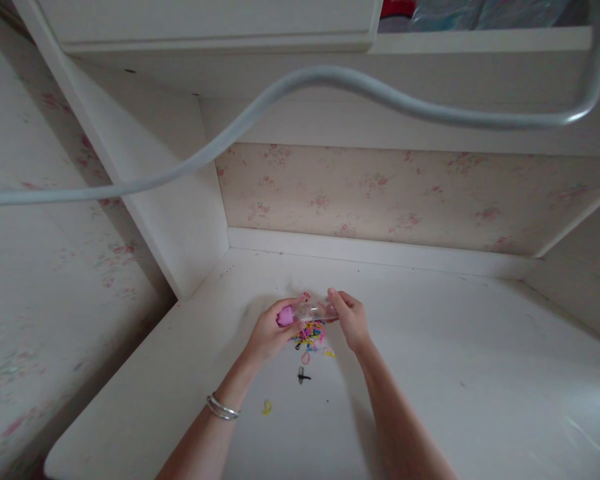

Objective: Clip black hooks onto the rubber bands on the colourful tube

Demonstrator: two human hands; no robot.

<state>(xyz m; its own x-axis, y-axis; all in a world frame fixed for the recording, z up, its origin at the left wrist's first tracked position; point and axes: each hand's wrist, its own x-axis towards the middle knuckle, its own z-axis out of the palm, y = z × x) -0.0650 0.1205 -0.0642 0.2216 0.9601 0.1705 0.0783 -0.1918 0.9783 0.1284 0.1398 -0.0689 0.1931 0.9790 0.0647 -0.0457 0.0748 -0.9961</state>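
Observation:
Both hands hold a small clear bottle (314, 311) sideways above a white desk (430, 373). My left hand (270, 331) is closed round its pink cap (285, 316). My right hand (349, 318) grips the bottle's other end with its fingers closed. Under the bottle lies a pile of tiny coloured elastic bands (310, 333). A few strays sit nearer me: a pink band (305, 357), a small black piece (303, 377) and a yellow band (267, 406). Two silver bangles (223, 408) circle my left wrist.
A grey cable (330, 80) loops across the top of the view, close to the camera. White shelf panels stand at the left (145, 167) and overhead. Floral wallpaper (405, 193) backs the desk. The desk's rounded left edge (70, 447) is near me.

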